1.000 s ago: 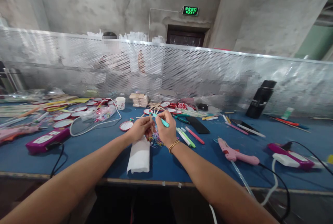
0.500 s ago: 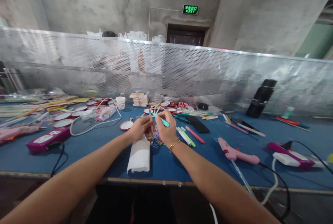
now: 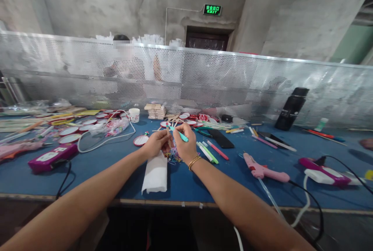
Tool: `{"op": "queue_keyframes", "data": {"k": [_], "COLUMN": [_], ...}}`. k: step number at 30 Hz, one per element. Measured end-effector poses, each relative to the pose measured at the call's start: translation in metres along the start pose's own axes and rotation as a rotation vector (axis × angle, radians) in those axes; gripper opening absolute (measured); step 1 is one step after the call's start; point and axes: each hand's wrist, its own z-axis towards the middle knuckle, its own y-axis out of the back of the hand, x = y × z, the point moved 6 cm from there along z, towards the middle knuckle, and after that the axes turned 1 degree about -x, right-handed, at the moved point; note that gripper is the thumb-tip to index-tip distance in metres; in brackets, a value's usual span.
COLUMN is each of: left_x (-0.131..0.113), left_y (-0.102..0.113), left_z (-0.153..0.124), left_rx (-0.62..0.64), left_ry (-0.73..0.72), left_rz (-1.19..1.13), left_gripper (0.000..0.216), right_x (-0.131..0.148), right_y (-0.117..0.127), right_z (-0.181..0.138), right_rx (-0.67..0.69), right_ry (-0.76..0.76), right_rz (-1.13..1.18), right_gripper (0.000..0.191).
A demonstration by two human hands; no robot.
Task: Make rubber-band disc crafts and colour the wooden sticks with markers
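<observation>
In the head view, my left hand (image 3: 155, 144) is closed on a thin wooden stick (image 3: 168, 131), held upright with a reddish mark at its top. My right hand (image 3: 188, 144) grips a turquoise marker (image 3: 183, 137), its tip end close to the stick; whether they touch I cannot tell. Below my left hand lies a folded white cloth or tissue (image 3: 155, 177). Small coloured bands (image 3: 175, 157) are heaped between and beneath my hands. Right of my right hand lie green markers (image 3: 208, 153) and a pink marker (image 3: 218, 150).
A pink glue gun (image 3: 264, 170) and a purple-white power strip (image 3: 326, 173) lie at the right, with cables. A black bottle (image 3: 292, 109) stands behind. At left are another power strip (image 3: 52, 157) and red-rimmed discs (image 3: 70, 138). A perforated metal screen (image 3: 233, 80) separates another person opposite.
Both hands keep nearly the same pose, with the stick and marker still held. Part of another person's hand seems to have entered at the right edge. The view has shifted slightly.
</observation>
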Motion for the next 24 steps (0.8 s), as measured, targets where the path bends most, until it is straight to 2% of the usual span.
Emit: {"op": "queue_keyframes", "data": {"k": [5, 11, 18, 24], "left_x": [0.0059, 0.0016, 0.0030, 0.0007], "left_y": [0.0014, 0.0004, 0.0006, 0.0003], "left_z": [0.0009, 0.0005, 0.0006, 0.0004], "left_rx": [-0.012, -0.004, -0.010, -0.021], "left_ry": [0.005, -0.004, 0.001, 0.006], "left_rz": [0.030, 0.017, 0.026, 0.033], "left_gripper": [0.039, 0.042, 0.041, 0.043], "right_x": [0.0033, 0.0008, 0.0028, -0.0020], "right_y": [-0.0039, 0.0009, -0.0041, -0.0019], "right_z": [-0.0017, 0.0000, -0.0023, -0.0011], "right_rx": [0.039, -0.006, 0.039, 0.008], "right_ry": [0.023, 0.005, 0.016, 0.005], "right_rz": [0.029, -0.026, 0.021, -0.014], "right_gripper": [0.010, 0.008, 0.009, 0.008]}}
